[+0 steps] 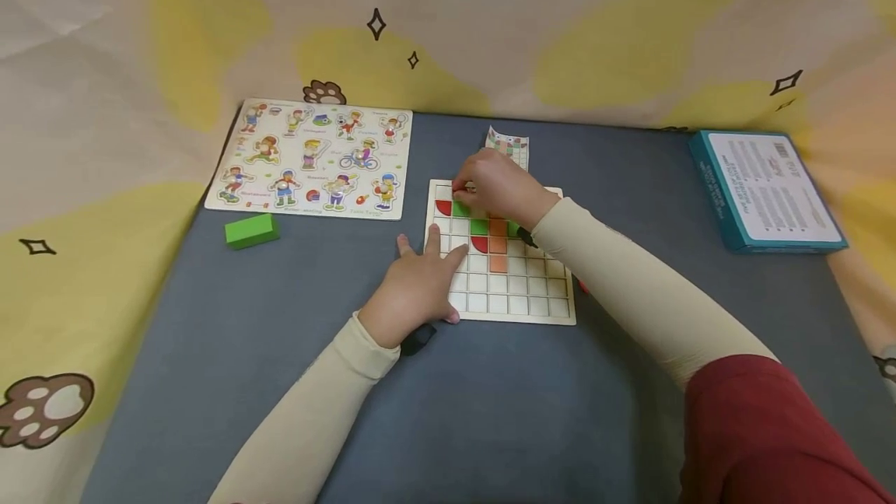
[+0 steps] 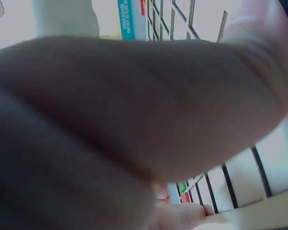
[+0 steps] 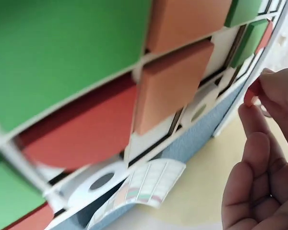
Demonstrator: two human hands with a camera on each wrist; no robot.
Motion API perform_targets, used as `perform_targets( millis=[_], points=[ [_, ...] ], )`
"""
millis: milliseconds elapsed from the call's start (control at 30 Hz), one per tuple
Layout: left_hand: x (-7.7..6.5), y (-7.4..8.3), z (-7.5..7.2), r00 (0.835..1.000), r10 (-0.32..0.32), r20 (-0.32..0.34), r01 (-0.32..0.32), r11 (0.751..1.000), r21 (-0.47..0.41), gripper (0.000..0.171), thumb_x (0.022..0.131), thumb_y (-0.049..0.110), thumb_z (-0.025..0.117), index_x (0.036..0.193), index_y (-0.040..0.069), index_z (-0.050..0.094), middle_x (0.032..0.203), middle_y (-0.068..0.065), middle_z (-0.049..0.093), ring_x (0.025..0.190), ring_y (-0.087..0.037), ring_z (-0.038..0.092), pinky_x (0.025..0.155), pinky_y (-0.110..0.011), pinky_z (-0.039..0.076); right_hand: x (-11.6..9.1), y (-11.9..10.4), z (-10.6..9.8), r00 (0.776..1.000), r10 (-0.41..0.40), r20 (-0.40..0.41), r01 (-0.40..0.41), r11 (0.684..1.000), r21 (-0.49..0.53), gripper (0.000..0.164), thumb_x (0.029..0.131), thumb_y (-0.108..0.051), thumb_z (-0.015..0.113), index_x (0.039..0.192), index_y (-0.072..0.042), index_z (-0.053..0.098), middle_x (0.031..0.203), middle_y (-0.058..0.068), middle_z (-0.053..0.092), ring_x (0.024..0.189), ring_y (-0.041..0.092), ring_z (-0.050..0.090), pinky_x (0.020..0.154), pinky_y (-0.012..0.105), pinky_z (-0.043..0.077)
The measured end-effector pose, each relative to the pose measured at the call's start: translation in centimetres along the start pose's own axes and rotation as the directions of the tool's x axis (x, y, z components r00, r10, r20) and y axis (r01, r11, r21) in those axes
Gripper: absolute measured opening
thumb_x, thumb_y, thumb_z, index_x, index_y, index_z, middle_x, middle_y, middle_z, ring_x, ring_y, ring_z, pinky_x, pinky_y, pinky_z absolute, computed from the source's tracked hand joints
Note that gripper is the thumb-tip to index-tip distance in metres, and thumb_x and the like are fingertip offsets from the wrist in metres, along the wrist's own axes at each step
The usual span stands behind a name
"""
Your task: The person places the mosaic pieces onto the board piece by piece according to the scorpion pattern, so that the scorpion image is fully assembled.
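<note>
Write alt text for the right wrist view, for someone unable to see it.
At right, the right hand pinches a small red piece near a pale wooden grid board holding green pieces, square orange pieces and a red piece with a rounded edge. Past the board shows a curled white card printed with a coloured grid.

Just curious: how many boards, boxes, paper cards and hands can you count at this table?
Boards: 2 (grid board, picture board)
Boxes: 1 (teal box)
Paper cards: 1 (small paper card)
Hands: 2 (left hand, right hand)
Total: 6
</note>
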State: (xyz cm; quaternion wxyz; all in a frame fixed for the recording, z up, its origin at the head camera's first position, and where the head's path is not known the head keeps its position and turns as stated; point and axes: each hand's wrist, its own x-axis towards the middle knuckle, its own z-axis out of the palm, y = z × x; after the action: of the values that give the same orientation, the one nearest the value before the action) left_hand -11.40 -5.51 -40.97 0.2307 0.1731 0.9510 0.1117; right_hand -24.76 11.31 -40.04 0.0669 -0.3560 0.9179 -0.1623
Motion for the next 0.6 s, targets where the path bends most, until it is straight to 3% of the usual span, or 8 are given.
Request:
perform_targets(
  millis=[200, 367, 467, 600],
  points=[
    [0.1, 0.0, 0.1, 1.000, 0.007, -0.009, -0.007, 1.000, -0.002, 0.109, 0.075, 0.038, 0.098, 0.166, 0.021, 0.040, 0.171, -0.032, 0.017, 0.141, -0.076, 0.019, 0.089, -0.062, 0.057, 0.7, 0.0, 0.5, 1.000, -0.024, 0.001, 0.024, 0.997, -0.074, 0.012, 0.100, -0.008, 0.073, 0.097, -0.006, 0.084, 0.100, 0.007, 0.079, 0.097, 0.028, 0.068, 0.105, 0.044, 0.046],
    [0.2, 0.0, 0.1, 1.000, 0.011, -0.007, -0.011, 1.000, -0.006, 0.110, 0.075, 0.037, 0.098, 0.166, 0.019, 0.039, 0.170, -0.033, 0.016, 0.140, -0.077, 0.020, 0.090, -0.063, 0.057, 0.1, -0.2, 0.6, 1.000, -0.025, 0.003, 0.026, 0.986, -0.166, 0.011, 0.097, -0.007, 0.076, 0.104, -0.007, 0.085, 0.104, 0.009, 0.079, 0.098, 0.032, 0.067, 0.095, 0.045, 0.052],
    [0.1, 0.0, 0.0, 1.000, 0.010, -0.005, -0.010, 1.000, -0.008, 0.110, 0.075, 0.037, 0.098, 0.166, 0.019, 0.040, 0.170, -0.033, 0.017, 0.139, -0.077, 0.020, 0.089, -0.063, 0.056, -0.5, -0.5, 0.6, 1.000, 0.000, 0.032, 0.006, 0.980, -0.197, 0.018, 0.097, -0.007, 0.076, 0.113, -0.009, 0.084, 0.117, 0.009, 0.077, 0.105, 0.035, 0.062, 0.096, 0.052, 0.051],
    [0.1, 0.1, -0.1, 1.000, 0.004, 0.003, -0.004, 1.000, -0.006, 0.110, 0.074, 0.037, 0.098, 0.166, 0.019, 0.040, 0.170, -0.033, 0.017, 0.140, -0.077, 0.020, 0.091, -0.064, 0.056, -1.2, -0.5, 0.1, 0.988, 0.103, 0.115, -0.089, 0.988, -0.123, 0.028, 0.102, -0.011, 0.068, 0.128, -0.014, 0.079, 0.143, 0.008, 0.063, 0.129, 0.037, 0.049, 0.108, 0.063, 0.038]
  ],
)
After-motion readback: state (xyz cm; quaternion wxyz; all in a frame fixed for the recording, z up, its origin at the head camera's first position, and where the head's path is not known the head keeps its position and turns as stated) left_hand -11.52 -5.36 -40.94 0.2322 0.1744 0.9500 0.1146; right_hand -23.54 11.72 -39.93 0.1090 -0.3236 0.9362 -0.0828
